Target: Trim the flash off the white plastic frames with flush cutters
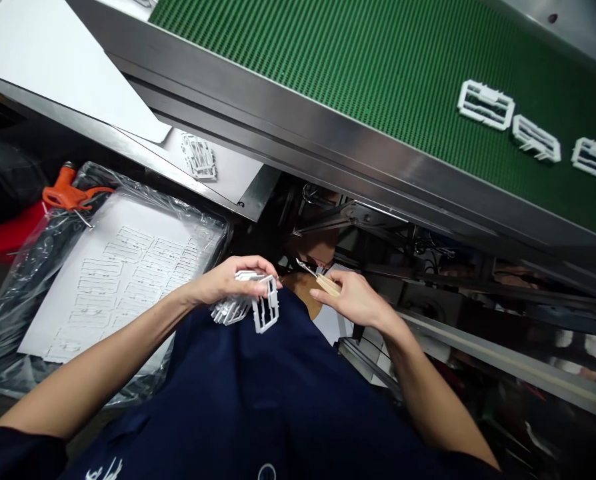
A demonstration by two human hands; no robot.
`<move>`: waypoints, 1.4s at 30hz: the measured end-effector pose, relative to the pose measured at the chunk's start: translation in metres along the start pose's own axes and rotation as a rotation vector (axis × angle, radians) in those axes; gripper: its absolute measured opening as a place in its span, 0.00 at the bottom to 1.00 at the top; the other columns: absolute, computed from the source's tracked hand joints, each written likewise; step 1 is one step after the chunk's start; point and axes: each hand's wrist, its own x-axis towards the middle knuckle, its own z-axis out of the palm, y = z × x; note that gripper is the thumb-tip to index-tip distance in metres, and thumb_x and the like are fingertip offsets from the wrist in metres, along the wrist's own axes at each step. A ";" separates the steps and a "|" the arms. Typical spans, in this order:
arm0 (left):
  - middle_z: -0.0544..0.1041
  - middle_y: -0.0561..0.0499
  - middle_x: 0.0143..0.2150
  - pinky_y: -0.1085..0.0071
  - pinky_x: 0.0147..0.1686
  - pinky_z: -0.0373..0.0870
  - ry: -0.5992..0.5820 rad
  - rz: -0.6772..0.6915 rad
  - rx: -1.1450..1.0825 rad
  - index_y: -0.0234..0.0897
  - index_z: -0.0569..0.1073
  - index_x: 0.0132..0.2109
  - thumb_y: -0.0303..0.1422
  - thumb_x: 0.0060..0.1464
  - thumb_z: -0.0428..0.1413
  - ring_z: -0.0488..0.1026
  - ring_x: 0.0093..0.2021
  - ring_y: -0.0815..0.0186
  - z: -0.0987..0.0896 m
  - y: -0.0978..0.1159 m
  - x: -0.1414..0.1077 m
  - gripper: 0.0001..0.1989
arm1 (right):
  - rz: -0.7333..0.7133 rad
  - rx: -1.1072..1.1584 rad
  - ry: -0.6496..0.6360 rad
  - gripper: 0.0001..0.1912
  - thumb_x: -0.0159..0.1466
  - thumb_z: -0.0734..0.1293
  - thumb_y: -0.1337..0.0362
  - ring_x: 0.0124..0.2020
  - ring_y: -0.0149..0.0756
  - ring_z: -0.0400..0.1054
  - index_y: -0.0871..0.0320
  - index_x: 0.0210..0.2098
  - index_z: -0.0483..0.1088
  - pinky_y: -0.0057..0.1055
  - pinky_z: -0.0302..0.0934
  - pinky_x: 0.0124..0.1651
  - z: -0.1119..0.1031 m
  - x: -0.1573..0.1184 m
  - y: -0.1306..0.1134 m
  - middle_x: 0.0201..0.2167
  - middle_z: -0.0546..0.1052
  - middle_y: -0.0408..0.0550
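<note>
Several white plastic frames [266, 311] are bunched in my left hand [238, 279], its fingers closed round them in front of my body. One frame sticks out to the right of the bunch and hangs downward. To the right, my right hand [351, 298] grips the pale handle of a small tool [329, 285]. The tool's thin metal tip points up and left, towards my left hand but apart from the frames. What kind of tip it is, I cannot make out.
A green conveyor belt [298, 53] with a metal side rail carries white frames [487, 105] at right. More frames [199, 157] lie on a white sheet at the metal table's corner. At left, a plastic-lined box holds a printed sheet [143, 280] and an orange-handled tool [68, 191].
</note>
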 end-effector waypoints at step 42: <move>0.78 0.40 0.39 0.68 0.28 0.76 0.187 0.261 -0.736 0.28 0.74 0.47 0.40 0.63 0.45 0.76 0.32 0.61 -0.019 -0.024 -0.013 0.20 | -0.665 -0.288 0.869 0.23 0.56 0.69 0.50 0.32 0.36 0.69 0.57 0.46 0.68 0.32 0.64 0.34 -0.096 -0.002 -0.089 0.35 0.74 0.47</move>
